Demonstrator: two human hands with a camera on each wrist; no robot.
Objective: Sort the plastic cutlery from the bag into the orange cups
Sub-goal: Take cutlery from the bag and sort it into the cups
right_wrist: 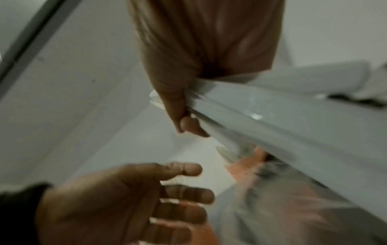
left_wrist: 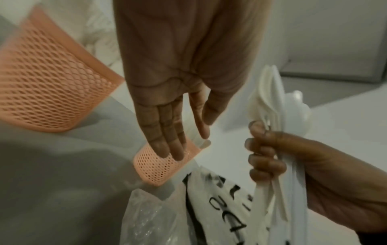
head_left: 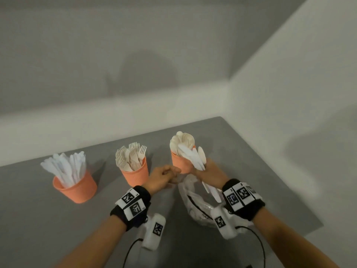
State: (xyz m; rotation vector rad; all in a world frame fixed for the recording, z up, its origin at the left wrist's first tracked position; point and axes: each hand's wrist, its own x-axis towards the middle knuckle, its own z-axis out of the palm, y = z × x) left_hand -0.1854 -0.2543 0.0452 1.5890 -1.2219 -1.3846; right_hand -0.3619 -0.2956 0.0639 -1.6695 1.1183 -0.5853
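Note:
Three orange cups stand in a row on the grey table: the left cup (head_left: 77,188) holds knives, the middle cup (head_left: 136,175) forks, the right cup (head_left: 179,163) spoons. My right hand (head_left: 206,169) grips a bundle of white cutlery (head_left: 193,155) around its middle, just in front of the spoon cup, above the plastic bag (head_left: 193,204). The left wrist view shows those fingers (left_wrist: 263,149) curled round the bundle (left_wrist: 272,92). My left hand (head_left: 170,172) hovers between the fork and spoon cups, fingers (left_wrist: 167,136) straight and holding nothing.
The table's (head_left: 38,219) right edge runs close to the bag, and a white wall (head_left: 289,113) rises behind and to the right. Wrist-camera cables (head_left: 129,250) hang below both forearms. The printed bag (left_wrist: 220,203) lies crumpled under the hands.

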